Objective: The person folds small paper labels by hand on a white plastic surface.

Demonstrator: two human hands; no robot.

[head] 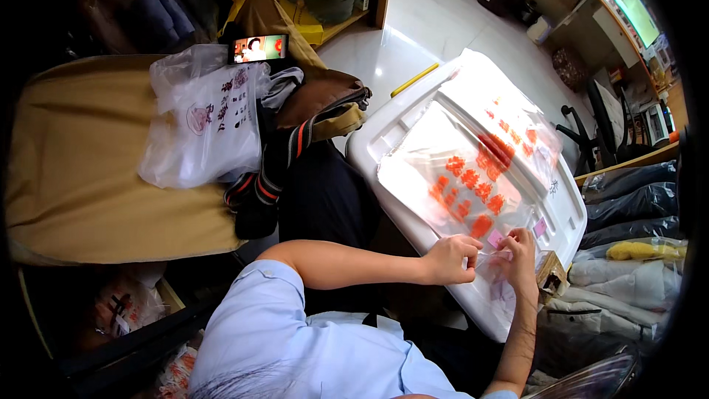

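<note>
A clear plastic bag with red printed characters (471, 180) lies flat over a white plastic bin lid (376, 138). At the bag's near edge, my left hand (454, 259) pinches the film with curled fingers. Just to its right, my right hand (518, 257) also grips the film between thumb and fingers; its fingertips partly cover the spot. A small pink label (495, 239) sits between my hands, and a second pink label (539, 227) lies right of my right fingers. Another red-printed plastic bag (512, 122) rests farther up the lid.
A brown padded seat (83, 160) at left holds a white printed plastic bag (205, 127), a lit phone (258, 49) and a striped strap (302, 138). Right of the lid stand a small cardboard box (550, 274) and bagged garments (626, 271). An office chair (601, 116) stands beyond.
</note>
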